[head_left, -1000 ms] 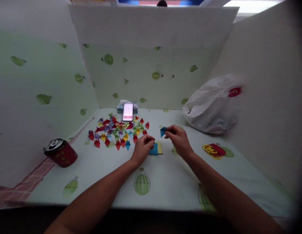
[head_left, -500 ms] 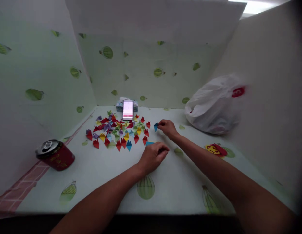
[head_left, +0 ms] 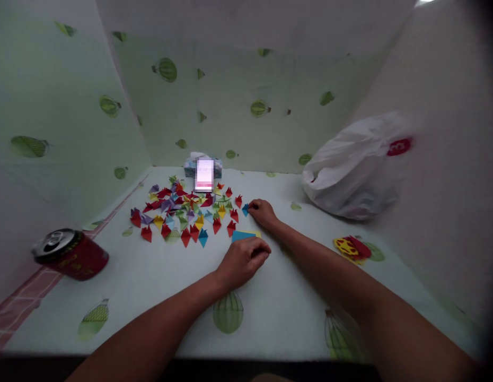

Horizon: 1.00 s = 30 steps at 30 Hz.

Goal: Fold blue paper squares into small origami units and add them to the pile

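A balloon-print table [head_left: 151, 276] held scattered folded pieces [head_left: 186, 209]. The right hand [head_left: 263, 211] pinched a blue folded piece [head_left: 245, 209] at their edge; the left hand [head_left: 243, 260] lay curled on the paper squares [head_left: 241, 235].

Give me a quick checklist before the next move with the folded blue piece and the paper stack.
1. Right hand at the blue folded piece: ok, fingertips on it, down at the table by the pile.
2. Piece fully released: cannot tell.
3. Left hand on the blue paper stack: ok, resting over its near edge.
4. Pile of folded pieces undisturbed: ok, spread flat.
5. Red can apart from both hands: ok, far left.
6. White plastic bag out of the way: ok.
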Motion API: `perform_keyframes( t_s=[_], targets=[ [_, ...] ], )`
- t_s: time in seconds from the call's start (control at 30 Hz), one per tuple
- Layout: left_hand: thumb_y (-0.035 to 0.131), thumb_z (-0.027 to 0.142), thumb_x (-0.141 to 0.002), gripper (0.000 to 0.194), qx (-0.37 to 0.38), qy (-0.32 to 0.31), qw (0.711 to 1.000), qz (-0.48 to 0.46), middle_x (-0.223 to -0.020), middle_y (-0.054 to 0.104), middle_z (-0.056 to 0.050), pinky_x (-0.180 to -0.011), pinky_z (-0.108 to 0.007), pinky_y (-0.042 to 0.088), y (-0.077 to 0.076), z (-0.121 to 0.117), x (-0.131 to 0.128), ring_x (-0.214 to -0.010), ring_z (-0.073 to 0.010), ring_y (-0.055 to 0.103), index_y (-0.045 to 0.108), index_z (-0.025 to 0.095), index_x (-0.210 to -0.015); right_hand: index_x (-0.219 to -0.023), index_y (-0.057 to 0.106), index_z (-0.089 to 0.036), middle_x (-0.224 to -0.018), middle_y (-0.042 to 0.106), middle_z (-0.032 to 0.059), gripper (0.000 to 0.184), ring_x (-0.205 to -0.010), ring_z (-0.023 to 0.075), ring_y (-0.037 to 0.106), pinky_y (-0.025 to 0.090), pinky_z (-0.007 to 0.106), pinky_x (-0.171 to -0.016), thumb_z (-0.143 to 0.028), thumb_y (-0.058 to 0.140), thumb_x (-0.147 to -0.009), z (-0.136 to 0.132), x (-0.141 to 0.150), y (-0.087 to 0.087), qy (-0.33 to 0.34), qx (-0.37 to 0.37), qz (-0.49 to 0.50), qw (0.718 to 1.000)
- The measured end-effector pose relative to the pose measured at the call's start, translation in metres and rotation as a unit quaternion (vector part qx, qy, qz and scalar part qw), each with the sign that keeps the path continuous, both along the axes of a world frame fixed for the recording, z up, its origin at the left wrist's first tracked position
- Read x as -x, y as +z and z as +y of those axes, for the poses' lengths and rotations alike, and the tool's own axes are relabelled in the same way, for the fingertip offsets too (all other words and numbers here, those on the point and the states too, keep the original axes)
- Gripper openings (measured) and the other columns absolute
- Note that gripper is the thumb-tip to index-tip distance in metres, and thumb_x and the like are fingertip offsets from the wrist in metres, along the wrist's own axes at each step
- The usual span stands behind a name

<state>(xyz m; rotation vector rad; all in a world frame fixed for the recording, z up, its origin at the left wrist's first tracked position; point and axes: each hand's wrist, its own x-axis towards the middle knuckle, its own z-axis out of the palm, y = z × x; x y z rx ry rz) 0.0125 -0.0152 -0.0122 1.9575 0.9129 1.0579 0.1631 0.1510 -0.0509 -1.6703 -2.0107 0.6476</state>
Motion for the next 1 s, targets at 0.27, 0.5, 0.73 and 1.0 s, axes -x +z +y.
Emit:
perform_keyframes(
  t_s=[0.27,0.5,0.73,1.0],
  targets=[
    [0.060,0.016,-0.087,0.010,-0.001,0.006,1.000,0.014,-0.081,0.071,-0.004,-0.068,-0.026,0.046,0.000,0.001,0.001,-0.071,-0.0158,0.061,0.069,0.018,-0.085,-0.098,0.071,-0.012,-0.087,0.072,0.0040,0.013,-0.076,0.0155,0.068,0.056,0.029,-0.071,-0.023,0.069,-0.091,0.007,-0.016,0.022,0.024,0.045,0.108,0.993],
    [0.060,0.014,-0.088,0.010,-0.009,-0.001,1.000,0.012,-0.082,0.072,-0.005,-0.069,-0.026,0.048,0.003,-0.002,0.001,-0.071,-0.0156,0.063,0.069,0.017,-0.087,-0.072,0.070,-0.014,-0.055,0.062,-0.0020,0.001,-0.051,0.0097,0.051,0.043,0.022,-0.054,-0.015,0.070,-0.072,0.026,-0.014,0.040,0.006,0.036,0.179,0.983],
    [0.059,0.013,-0.088,0.011,-0.009,-0.003,1.000,0.010,-0.083,0.073,-0.006,-0.072,-0.028,0.051,0.003,-0.001,0.001,-0.073,-0.0168,0.065,0.069,0.018,-0.087,-0.081,0.075,-0.014,-0.050,0.056,-0.0047,0.014,-0.044,0.0087,0.044,0.038,0.023,-0.049,-0.021,0.076,-0.070,0.043,0.005,0.035,0.034,0.055,0.136,0.989],
    [0.059,0.014,-0.089,0.012,-0.010,-0.011,1.000,0.002,-0.085,0.075,-0.007,-0.074,-0.028,0.053,0.002,-0.002,0.000,-0.076,-0.0171,0.067,0.070,0.017,-0.088,-0.097,0.074,-0.013,-0.082,0.072,0.0041,0.017,-0.073,0.0155,0.066,0.054,0.028,-0.070,-0.025,0.075,-0.086,0.058,0.017,0.031,0.096,0.061,-0.003,0.994]
  ],
)
